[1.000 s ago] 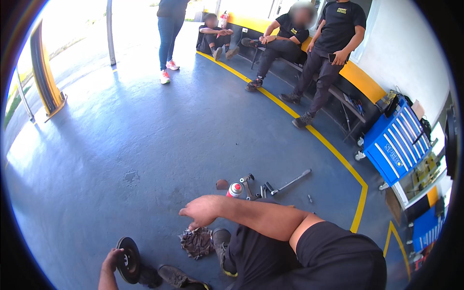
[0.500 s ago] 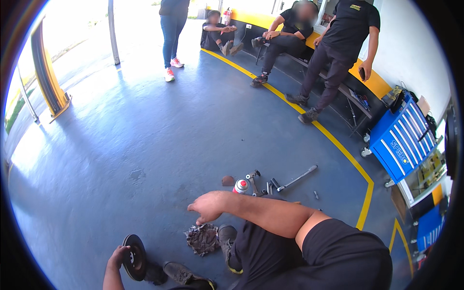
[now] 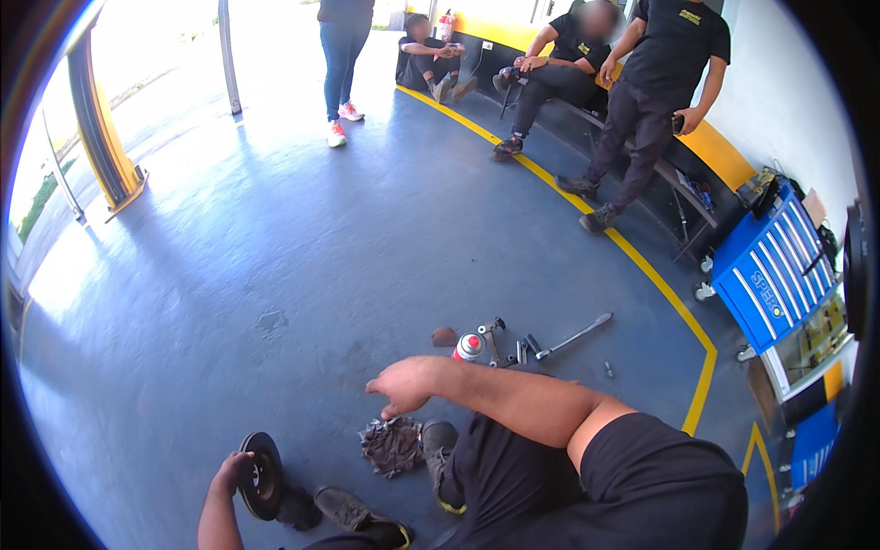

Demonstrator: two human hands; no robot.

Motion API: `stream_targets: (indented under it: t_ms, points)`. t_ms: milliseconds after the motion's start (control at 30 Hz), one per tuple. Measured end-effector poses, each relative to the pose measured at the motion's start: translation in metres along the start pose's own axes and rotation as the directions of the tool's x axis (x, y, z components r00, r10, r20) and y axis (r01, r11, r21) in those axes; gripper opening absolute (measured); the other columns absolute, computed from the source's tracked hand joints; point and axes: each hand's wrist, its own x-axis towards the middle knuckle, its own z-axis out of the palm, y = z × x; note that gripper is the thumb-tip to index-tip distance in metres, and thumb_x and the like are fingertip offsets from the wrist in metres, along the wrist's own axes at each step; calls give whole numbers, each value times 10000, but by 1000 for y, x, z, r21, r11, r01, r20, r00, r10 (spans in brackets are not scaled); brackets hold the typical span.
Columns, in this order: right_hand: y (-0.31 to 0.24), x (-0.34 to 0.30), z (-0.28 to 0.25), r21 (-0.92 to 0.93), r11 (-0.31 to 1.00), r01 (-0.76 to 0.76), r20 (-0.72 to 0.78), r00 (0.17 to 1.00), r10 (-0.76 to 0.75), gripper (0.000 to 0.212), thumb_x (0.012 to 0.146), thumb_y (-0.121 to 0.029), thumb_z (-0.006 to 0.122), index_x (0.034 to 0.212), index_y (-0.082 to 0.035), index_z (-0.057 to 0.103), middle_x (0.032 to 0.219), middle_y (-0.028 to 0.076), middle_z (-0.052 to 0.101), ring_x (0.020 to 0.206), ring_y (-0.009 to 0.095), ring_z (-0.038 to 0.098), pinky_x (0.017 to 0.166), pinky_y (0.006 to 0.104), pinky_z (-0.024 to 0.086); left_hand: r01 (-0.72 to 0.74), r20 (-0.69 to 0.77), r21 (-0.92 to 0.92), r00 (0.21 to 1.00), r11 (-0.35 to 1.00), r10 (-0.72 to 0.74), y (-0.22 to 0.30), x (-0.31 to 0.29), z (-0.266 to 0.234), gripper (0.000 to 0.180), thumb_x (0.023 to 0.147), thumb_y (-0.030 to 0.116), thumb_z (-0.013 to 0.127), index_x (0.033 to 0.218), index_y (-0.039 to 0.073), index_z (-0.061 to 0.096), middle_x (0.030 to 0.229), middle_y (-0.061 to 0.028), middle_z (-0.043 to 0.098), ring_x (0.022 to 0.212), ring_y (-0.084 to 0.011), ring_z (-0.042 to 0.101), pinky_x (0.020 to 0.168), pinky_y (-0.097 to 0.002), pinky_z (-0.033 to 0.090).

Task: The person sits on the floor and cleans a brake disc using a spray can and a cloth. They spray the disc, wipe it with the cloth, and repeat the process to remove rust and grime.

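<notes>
A dark brake disc (image 3: pixel 267 477) stands on its edge on the floor, left of my shoes. My left hand (image 3: pixel 233 470) grips its rim, fingers over the near side. My right hand (image 3: pixel 403 387) hangs in the air with its fingers apart and nothing in them. Below it on the floor lies a crumpled, dirty grey rag (image 3: pixel 392 447), beside my shoe. Past my right forearm stands a spray can (image 3: pixel 469 346) with a red cap. Next to the can are a small brown pad (image 3: pixel 444 336), a metal bracket (image 3: pixel 493 339) and a ratchet wrench (image 3: pixel 576 336).
A blue tool chest (image 3: pixel 775 266) on castors stands at the right by the wall. Several people are at the back, one standing near a bench (image 3: pixel 674 183). A yellow line (image 3: pixel 660 280) curves along the floor. At the far left rises a yellow post (image 3: pixel 105 147).
The whole view has shifted slightly, moving the scene a little to the right. My left hand still holds the brake disc, and my right hand stays raised over the rag.
</notes>
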Motion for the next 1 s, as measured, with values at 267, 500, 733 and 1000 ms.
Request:
stream_targets:
  t_ms: [267, 500, 733, 1000]
  points:
    - [2, -3, 1, -12, 1000, -3, -6, 1000, 3, 707, 1035, -416, 724, 1615, -73, 512, 1459, 199, 696, 1365, 380, 654, 1120, 503, 542, -2, 14, -16, 1000, 1000, 2, 6, -2, 4, 569, 941, 422, 793, 1346, 56, 630, 1175, -174, 708, 967, -326, 740, 825, -521, 619]
    - [2, 1, 0, -5, 1000, 17, -8, 1000, -17, 719, 1034, -412, 728, 1616, -52, 508, 1440, 217, 706, 1358, 383, 663, 1123, 506, 542, 30, 25, -35, 999, 999, -29, -11, 13, -11, 584, 928, 465, 795, 1332, 65, 660, 1193, -134, 706, 1020, -312, 708, 888, -486, 577]
    - [5, -1, 3, -10, 1000, 4, -3, 1000, -4, 721, 1039, -406, 723, 1622, -45, 499, 1437, 214, 709, 1356, 381, 666, 1132, 507, 539, 53, 43, -67, 998, 996, -50, -6, 16, -2, 500, 951, 434, 784, 1260, 50, 704, 1101, -148, 737, 936, -315, 724, 836, -504, 608]
    - [0, -3, 0, -16, 1000, 25, -14, 1000, -25, 710, 1038, -404, 724, 1613, -49, 506, 1442, 208, 707, 1359, 380, 663, 1128, 508, 543, -1, 1, 55, 1000, 998, 1, -10, 19, -12, 637, 920, 490, 803, 1336, 29, 663, 1178, -161, 730, 1018, -311, 713, 890, -493, 583]
